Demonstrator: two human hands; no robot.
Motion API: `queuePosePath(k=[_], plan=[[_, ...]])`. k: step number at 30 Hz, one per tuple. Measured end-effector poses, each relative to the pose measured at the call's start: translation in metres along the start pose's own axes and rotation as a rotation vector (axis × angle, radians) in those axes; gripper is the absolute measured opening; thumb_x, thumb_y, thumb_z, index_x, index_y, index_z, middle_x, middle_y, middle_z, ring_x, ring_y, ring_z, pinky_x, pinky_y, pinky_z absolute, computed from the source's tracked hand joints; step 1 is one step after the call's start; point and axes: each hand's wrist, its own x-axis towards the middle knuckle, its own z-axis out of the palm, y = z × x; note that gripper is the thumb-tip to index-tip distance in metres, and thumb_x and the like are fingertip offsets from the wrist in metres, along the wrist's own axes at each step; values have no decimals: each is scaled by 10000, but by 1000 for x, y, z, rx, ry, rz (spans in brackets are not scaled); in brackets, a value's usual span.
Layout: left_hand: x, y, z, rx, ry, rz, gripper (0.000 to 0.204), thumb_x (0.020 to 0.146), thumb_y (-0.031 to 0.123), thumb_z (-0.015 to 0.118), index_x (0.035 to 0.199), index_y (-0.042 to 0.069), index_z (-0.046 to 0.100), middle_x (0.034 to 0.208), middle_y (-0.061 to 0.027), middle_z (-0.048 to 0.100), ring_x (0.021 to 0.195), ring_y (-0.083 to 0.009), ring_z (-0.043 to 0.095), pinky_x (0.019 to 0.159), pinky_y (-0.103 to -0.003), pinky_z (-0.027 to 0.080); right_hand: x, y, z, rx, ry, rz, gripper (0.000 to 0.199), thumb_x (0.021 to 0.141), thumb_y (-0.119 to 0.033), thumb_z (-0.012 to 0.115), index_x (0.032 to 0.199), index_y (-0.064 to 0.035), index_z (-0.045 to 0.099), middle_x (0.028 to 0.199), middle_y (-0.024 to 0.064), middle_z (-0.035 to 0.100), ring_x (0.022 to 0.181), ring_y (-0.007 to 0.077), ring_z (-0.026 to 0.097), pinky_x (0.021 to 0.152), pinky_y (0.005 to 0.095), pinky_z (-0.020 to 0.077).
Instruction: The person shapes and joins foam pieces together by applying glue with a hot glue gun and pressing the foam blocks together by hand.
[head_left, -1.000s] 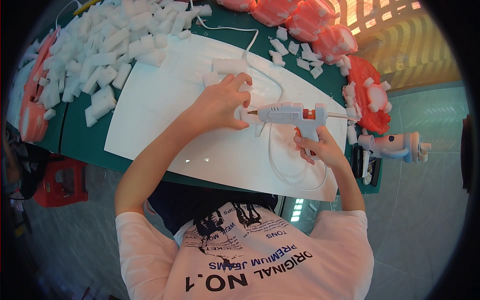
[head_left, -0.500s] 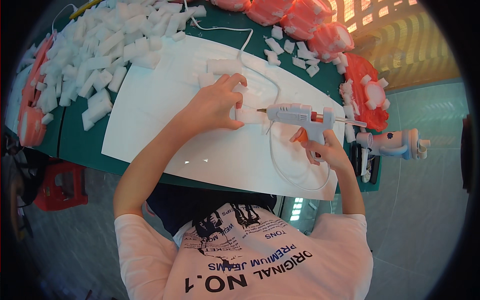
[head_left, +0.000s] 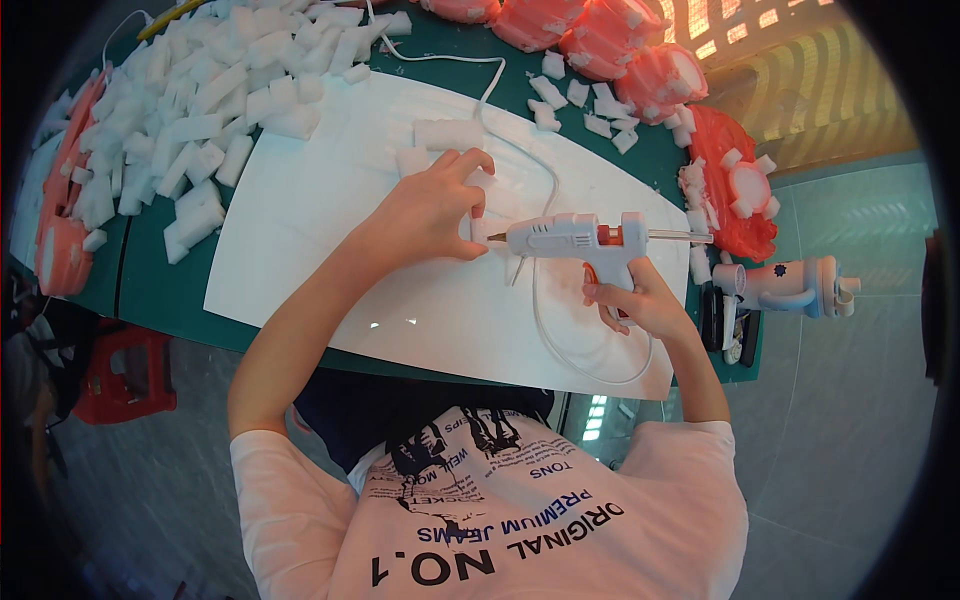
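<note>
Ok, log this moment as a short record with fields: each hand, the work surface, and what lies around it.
left hand: pinches a small white foam block on the sheet
right hand: grips a white glue gun, nozzle pointed at the block
surface: white sheet on a green table
cord: white cable loops across the sheet
far left: heap of white foam pieces
far right: orange foam shapes

I make out no package, sign or screen around my fingers (head_left: 478, 160). The one printed thing is the pale pink shirt (head_left: 560, 520) of the person below them, nearer than the desk (head_left: 150, 290) edge, with dark lettering and a small dark graphic across it.
</note>
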Motion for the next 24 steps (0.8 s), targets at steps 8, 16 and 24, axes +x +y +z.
queuePosePath(k=[8,16,24], plan=[[0,0,0,19,-1,-5,259,596,157,766,681,46,548,1188,-54,462,1088,-237,472,802,-326,477,-8,5,-7,7,70,30,173,788,-47,597,915,20,499,696,88,529,373,99,434,322,233,290],[0,-1,1,22,15,8,261,593,153,767,678,45,545,1185,-58,465,1078,-243,475,807,-326,475,-18,5,-11,-16,114,37,195,774,-28,581,947,11,499,688,54,513,405,94,451,357,233,328],[1,0,2,27,-9,-1,258,591,143,766,678,45,544,1184,-58,463,1079,-246,466,817,-328,470,-8,-4,-8,-15,1,-27,158,756,6,555,911,-8,527,682,45,520,425,89,450,380,230,336]])
